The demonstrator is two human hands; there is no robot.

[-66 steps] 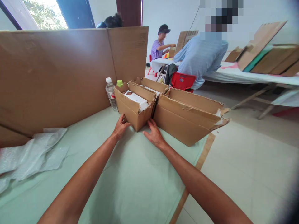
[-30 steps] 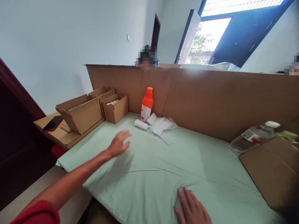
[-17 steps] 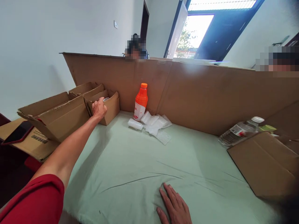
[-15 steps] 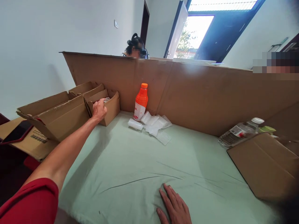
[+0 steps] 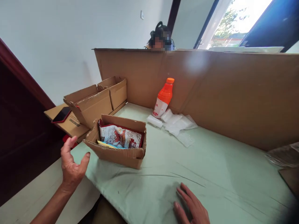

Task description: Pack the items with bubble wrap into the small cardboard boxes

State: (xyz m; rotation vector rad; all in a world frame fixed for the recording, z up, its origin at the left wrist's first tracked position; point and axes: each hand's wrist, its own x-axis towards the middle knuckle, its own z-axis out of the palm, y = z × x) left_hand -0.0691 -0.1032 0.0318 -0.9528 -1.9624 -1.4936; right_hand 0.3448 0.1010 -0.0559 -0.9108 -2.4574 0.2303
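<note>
A small open cardboard box (image 5: 121, 157) stands on the green cloth (image 5: 161, 169), near the left part of the table. Inside it are a printed packet with a dark red edge (image 5: 119, 137) and, in front of that, a yellow and blue packet (image 5: 108, 144). Just left of the box, my left hand (image 5: 74, 166) is raised with thumb and fingers apart, not touching it and holding nothing. My right hand (image 5: 191, 203) is at the front of the cloth, fingers stretched out and nothing in them.
An orange bottle (image 5: 164, 98) stands by the cardboard partition (image 5: 233, 90), with clear plastic wrap pieces (image 5: 179, 124) before it. More open boxes (image 5: 94, 105) and a phone (image 5: 61, 115) are at left. A clear bottle (image 5: 283, 154) lies at right. A person (image 5: 160, 37) is behind the partition.
The small box has come from beside the partition toward me, and my left hand has let go of it and moved left. The view has turned left. My right hand stays on the front side.
</note>
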